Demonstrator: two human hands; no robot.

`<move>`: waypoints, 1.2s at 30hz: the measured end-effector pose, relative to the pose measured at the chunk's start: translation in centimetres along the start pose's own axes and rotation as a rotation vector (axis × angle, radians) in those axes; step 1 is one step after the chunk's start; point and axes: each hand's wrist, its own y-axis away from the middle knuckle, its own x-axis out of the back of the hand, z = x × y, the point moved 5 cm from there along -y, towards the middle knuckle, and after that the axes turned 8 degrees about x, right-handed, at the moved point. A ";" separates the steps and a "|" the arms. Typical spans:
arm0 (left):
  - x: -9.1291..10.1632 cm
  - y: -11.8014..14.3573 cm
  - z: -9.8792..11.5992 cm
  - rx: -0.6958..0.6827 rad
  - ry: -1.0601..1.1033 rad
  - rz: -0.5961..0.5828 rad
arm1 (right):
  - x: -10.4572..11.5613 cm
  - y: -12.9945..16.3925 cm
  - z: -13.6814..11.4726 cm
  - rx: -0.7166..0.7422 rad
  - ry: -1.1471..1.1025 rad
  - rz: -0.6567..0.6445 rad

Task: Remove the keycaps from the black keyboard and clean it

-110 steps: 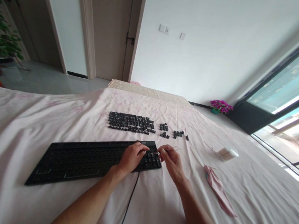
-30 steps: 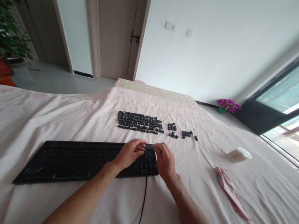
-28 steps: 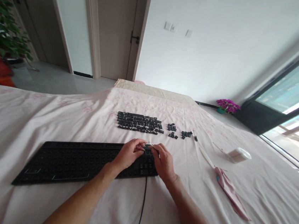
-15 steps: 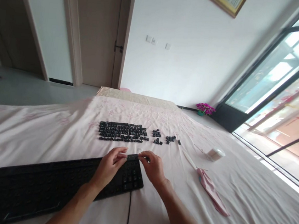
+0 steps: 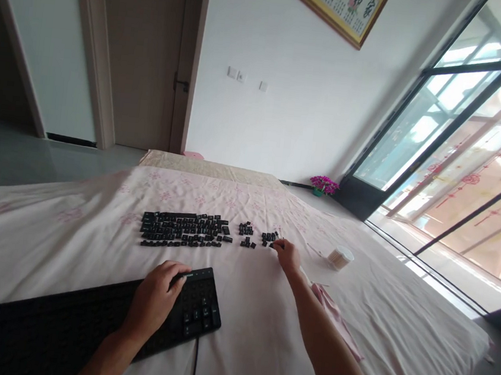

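A black keyboard [image 5: 85, 307] lies slanted across the pink sheet, most of its keys off and a few keycaps seated at its right end. My left hand [image 5: 156, 297] rests on it, fingers bent over the far edge and thumb on the top face, holding it. Out to the right, my right hand [image 5: 287, 254] is closed in a pinch at a small cluster of loose keycaps [image 5: 267, 237]; its fingertips are on a dark keycap, partly hidden. A large block of loose keycaps [image 5: 183, 228] sits beyond the keyboard, with a smaller group [image 5: 246, 229] beside it.
To the right stand a round tub of cotton swabs [image 5: 340, 258] and a crumpled pink cloth [image 5: 337, 322]. Swabs lie loose on the sheet [image 5: 245, 318] nearby. The keyboard's cable [image 5: 194, 366] runs toward me.
My right hand has left the keyboard's far edge and reached forward right to the small keycap cluster. My left hand stays on the keyboard. The view has shifted to the right.
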 end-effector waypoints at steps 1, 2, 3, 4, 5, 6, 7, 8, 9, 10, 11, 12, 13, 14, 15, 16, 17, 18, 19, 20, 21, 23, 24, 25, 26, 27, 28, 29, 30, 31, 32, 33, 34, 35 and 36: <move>0.0 0.0 0.0 0.000 -0.006 -0.005 | -0.2 -0.2 0.5 -0.017 0.016 -0.011; -0.1 0.0 0.1 0.002 -0.010 -0.009 | -0.5 -0.4 0.8 -0.030 0.028 -0.024; -0.1 0.0 0.1 0.004 -0.014 -0.013 | -0.7 -0.6 1.1 -0.040 0.038 -0.036; -0.1 0.0 0.1 0.007 -0.018 -0.016 | -0.9 -0.8 1.3 -0.047 0.045 -0.047; -0.1 0.0 0.2 0.008 -0.021 -0.019 | -1.2 -0.9 1.5 -0.054 0.052 -0.058; -0.1 0.0 0.2 0.009 -0.024 -0.022 | -1.4 -1.1 1.6 -0.058 0.057 -0.066; -0.1 0.0 0.2 0.008 -0.027 -0.024 | -1.6 -1.2 1.6 -0.062 0.060 -0.073; -0.1 0.0 0.3 0.006 -0.028 -0.025 | -1.7 -1.2 1.6 -0.064 0.062 -0.077; 0.0 0.0 0.3 0.005 -0.029 -0.024 | -1.8 -1.3 1.6 -0.065 0.062 -0.079; 0.0 0.0 0.3 0.005 -0.029 -0.022 | -1.9 -1.3 1.5 -0.065 0.060 -0.079; 0.0 0.0 0.3 0.004 -0.028 -0.020 | -1.8 -1.3 1.4 -0.064 0.056 -0.077; 0.0 0.0 0.2 0.002 -0.027 -0.017 | -1.7 -1.2 1.3 -0.061 0.050 -0.073; 0.0 0.0 0.2 0.000 -0.026 -0.014 | -1.6 -1.1 1.1 -0.058 0.042 -0.067; 0.0 0.0 0.2 -0.002 -0.026 -0.010 | -1.3 -1.1 1.0 -0.054 0.031 -0.059; 0.0 0.0 0.2 -0.006 -0.026 -0.008 | -1.0 -1.0 0.7 -0.049 0.019 -0.049; 0.0 0.0 0.2 -0.010 -0.028 -0.005 | -0.7 -0.9 0.4 -0.043 0.004 -0.037; 0.0 0.0 0.3 -0.014 -0.029 0.000 | -0.4 -0.8 0.0 -0.037 -0.013 -0.025; 0.1 0.0 0.4 -0.017 -0.032 0.005 | 0.0 -0.6 -0.5 -0.029 -0.035 -0.015; 0.2 0.1 0.5 -0.021 -0.035 0.009 | 0.2 -0.4 -1.2 -0.021 -0.062 -0.011; 0.3 0.1 0.6 -0.023 -0.040 0.017 | 0.5 -0.1 -2.1 -0.011 -0.095 -0.014; 0.3 0.1 0.8 -0.026 -0.045 0.016 | 0.6 0.3 -3.3 0.002 -0.136 -0.027; 0.5 0.2 1.1 -0.036 -0.058 0.023 | 0.9 1.6 -6.2 0.051 -0.238 -0.076; 0.6 0.2 1.2 -0.038 -0.066 0.028 | 1.0 2.4 -8.1 0.097 -0.310 -0.117; 0.7 0.2 1.3 -0.043 -0.074 0.025 | 1.3 3.4 -10.2 0.166 -0.449 -0.153; 0.7 0.3 1.5 -0.051 -0.080 0.023 | 1.6 4.4 -12.3 0.233 -0.543 -0.200; 0.7 0.4 1.7 -0.063 -0.087 0.017 | 1.9 5.5 -14.2 0.286 -0.573 -0.235; 0.7 0.5 1.9 -0.079 -0.092 0.008 | 2.1 6.6 -16.0 0.330 -0.580 -0.291; 0.7 0.6 2.1 -0.096 -0.096 -0.003 | 2.2 7.6 -17.6 0.354 -0.587 -0.331; 0.7 0.7 2.3 -0.113 -0.096 -0.015 | 2.2 8.6 -18.8 0.370 -0.598 -0.366; 0.6 0.8 2.5 -0.127 -0.093 -0.030 | 2.1 9.4 -19.8 0.373 -0.620 -0.402; 0.6 0.9 2.7 -0.139 -0.085 -0.045 | 1.9 10.1 -20.5 0.361 -0.657 -0.433; 0.6 0.9 2.7 -0.146 -0.074 -0.059 | 1.5 10.8 -21.0 0.343 -0.704 -0.470; 0.5 0.9 2.8 -0.152 -0.064 -0.073 | 1.0 11.3 -21.3 0.324 -0.757 -0.508; 0.5 0.9 2.8 -0.156 -0.055 -0.087 | 0.6 11.8 -21.5 0.308 -0.808 -0.543; 0.5 0.9 2.8 -0.160 -0.050 -0.100 | 0.1 12.3 -21.6 0.299 -0.849 -0.572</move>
